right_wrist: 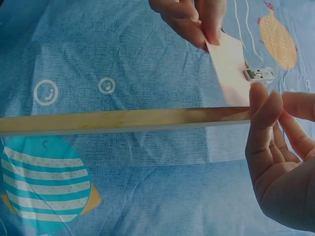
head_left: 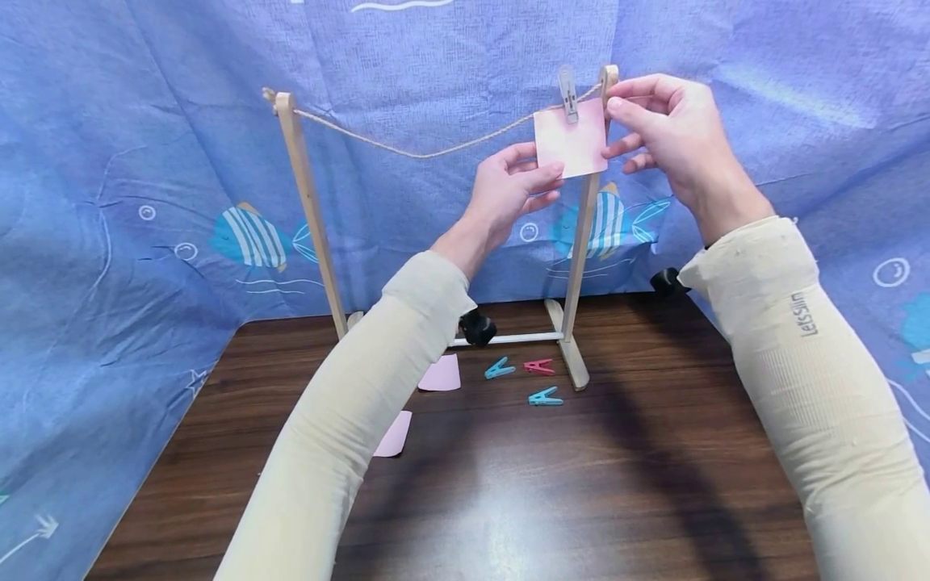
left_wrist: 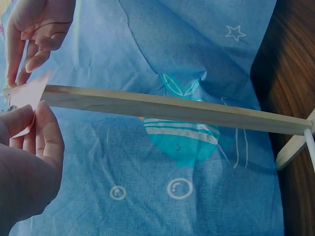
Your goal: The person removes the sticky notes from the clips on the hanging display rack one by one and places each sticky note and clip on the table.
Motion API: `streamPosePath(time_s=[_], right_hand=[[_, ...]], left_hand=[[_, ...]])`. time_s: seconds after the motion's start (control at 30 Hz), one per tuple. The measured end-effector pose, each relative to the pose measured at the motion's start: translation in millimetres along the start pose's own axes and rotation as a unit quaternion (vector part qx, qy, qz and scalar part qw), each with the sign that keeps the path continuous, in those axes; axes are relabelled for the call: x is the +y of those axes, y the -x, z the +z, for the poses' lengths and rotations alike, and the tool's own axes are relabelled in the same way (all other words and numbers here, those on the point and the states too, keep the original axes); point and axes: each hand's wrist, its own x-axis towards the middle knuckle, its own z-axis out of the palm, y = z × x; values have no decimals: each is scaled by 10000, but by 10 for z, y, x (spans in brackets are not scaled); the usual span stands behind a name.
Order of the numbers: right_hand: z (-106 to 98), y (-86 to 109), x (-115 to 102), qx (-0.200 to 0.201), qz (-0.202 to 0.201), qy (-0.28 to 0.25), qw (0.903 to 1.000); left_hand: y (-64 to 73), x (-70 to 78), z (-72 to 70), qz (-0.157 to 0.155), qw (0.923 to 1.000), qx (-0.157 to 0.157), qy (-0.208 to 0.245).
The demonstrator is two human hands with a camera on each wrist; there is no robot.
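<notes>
A square pink paper [head_left: 570,145] hangs near the right end of a rope [head_left: 421,155]. A grey clothespin [head_left: 568,95] sits upright on its top edge. My left hand [head_left: 512,186] pinches the paper's lower left corner, thumb in front; the left wrist view shows this paper [left_wrist: 29,96] tilted by the fingers. My right hand [head_left: 676,133] is at the paper's right edge, beside the top of the right wooden post [head_left: 581,242]. Its thumb and index fingertips are close together there, and I cannot tell whether they pinch the paper, the rope or the post.
Two blue clothespins [head_left: 545,397] and a red clothespin [head_left: 539,367] lie on the dark wooden table [head_left: 523,492]. Pink papers [head_left: 440,373] lie partly behind my left sleeve. The left post [head_left: 312,210] and a white crossbar [head_left: 523,339] complete the stand, before a blue fish-patterned cloth [head_left: 436,73].
</notes>
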Motion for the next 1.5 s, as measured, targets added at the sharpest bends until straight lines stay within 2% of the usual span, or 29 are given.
streamPosePath(time_s=[0.13,0.37,0.63,0.87,0.97,1.1,1.27,1.5], right_hand=[[28,3,-38,2,-270,94,9996],[141,-7,-86,-606,-447,-394,9964],[191,-66,-78,-856,19,-469,9952],[238,-90,-129,-1112,349,8,9932],[262,-97,-155,-1122,380,174,9928],[289,-114,-165,-1032,283,105,9942],[292,-134,-147,-932,157,-182,9954],[253,-161,-129,-681,232,-513,9961]], left_hand=[[8,17,-6,-48,9999,119,-64],[22,31,-13,-105,9998,122,-148],[67,3,-13,-139,9995,125,-257],[76,12,-10,-123,9996,98,-254],[84,23,-17,-108,9995,80,-272],[89,50,-52,-99,9995,100,-290],[91,82,-98,-159,9992,110,-339],[93,111,-124,-135,9992,7,-375]])
